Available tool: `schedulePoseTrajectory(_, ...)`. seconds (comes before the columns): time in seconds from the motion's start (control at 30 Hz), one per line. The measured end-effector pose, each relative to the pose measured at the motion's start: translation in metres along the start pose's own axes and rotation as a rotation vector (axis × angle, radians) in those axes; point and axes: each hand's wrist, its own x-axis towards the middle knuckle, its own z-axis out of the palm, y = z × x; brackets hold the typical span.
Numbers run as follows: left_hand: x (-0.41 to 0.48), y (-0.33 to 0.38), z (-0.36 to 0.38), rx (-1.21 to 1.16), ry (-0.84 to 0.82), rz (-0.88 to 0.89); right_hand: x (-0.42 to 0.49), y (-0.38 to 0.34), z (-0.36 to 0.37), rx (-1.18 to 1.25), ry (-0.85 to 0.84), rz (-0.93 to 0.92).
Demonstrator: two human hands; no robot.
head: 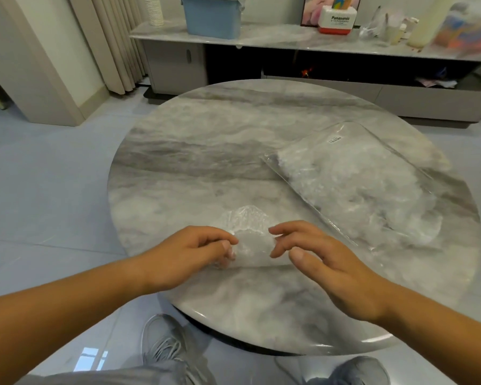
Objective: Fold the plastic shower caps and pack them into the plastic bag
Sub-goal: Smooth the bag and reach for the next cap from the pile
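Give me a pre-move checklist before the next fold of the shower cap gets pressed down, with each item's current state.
1. Left hand has hold of the shower cap: ok, its fingers pinch the cap's left edge.
2. Right hand grips the cap: not ok, fingers spread open just beside it.
3. Cap lies on the table: ok, near the front edge.
4. Cap folded flat: cannot tell, the clear film is crumpled and hard to read.
5. Plastic bag within easy reach: ok, to the right on the table.
6. Bag mouth open: cannot tell.
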Motion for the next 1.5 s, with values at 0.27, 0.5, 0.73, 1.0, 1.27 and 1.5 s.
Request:
schedulePoseTrajectory(0.27,0.028,0.0,-0.003,0.384,0.071,-0.035,0.023,0.023,0.016,-0.526,-0.129,0.169)
schedulePoseTrajectory(0.5,0.024,-0.001,0.002,0.866,0.173,0.165,0.027,0.024,0.011,-0.454,0.054,0.108)
schedulePoseTrajectory(0.73,0.034,0.03,0.018,0.058,0.153,-0.245,0.058,-0.016,0.006,0.312,0.242,0.298)
schedulePoseTrajectory(1.0,0.039,0.024,0.008,-0.474,0.093,-0.402,0.079,0.008,0.006,0.9,0.102,0.657)
schedulePoseTrajectory(1.27,0.039,0.016,-0.005,-0.656,-0.067,-0.412,0.074,0.016,0.002,0.888,0.04,0.62)
schedulePoseTrajectory(1.5,0.038,0.012,-0.009,-0.761,-0.023,-0.427,0.043,0.016,0.006,0.666,0.117,0.366)
